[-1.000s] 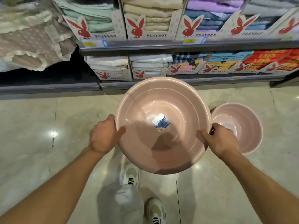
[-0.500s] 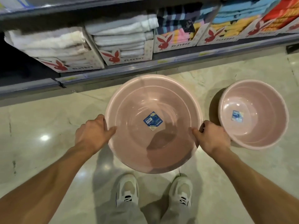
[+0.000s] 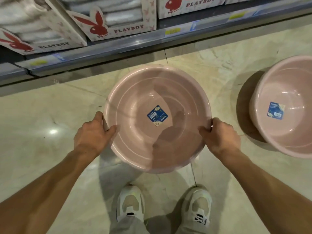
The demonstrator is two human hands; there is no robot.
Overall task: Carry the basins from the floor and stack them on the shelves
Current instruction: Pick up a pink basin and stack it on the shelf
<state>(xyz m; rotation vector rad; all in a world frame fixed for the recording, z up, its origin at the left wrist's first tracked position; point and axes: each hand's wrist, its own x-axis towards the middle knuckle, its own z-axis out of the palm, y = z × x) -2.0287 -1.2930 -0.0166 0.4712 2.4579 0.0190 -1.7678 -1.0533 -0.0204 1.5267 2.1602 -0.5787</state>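
My white sneakers (image 3: 130, 204) stand on the tiled floor (image 3: 42, 149). Above them my left hand (image 3: 92, 135) and right hand (image 3: 220, 136) clasp opposite rims of the pink basin (image 3: 135, 132), level between them, mouth up. A second pink basin (image 3: 287, 130) sits to my right, nearer my right hand. The bottom shelf (image 3: 135, 41) lies straight ahead.

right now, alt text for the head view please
Two bare hands, left hand and right hand, grip opposite rims of a round pink plastic basin above a beige tiled floor. A second pink basin sits on the floor to the right, below shelved boxed towels.
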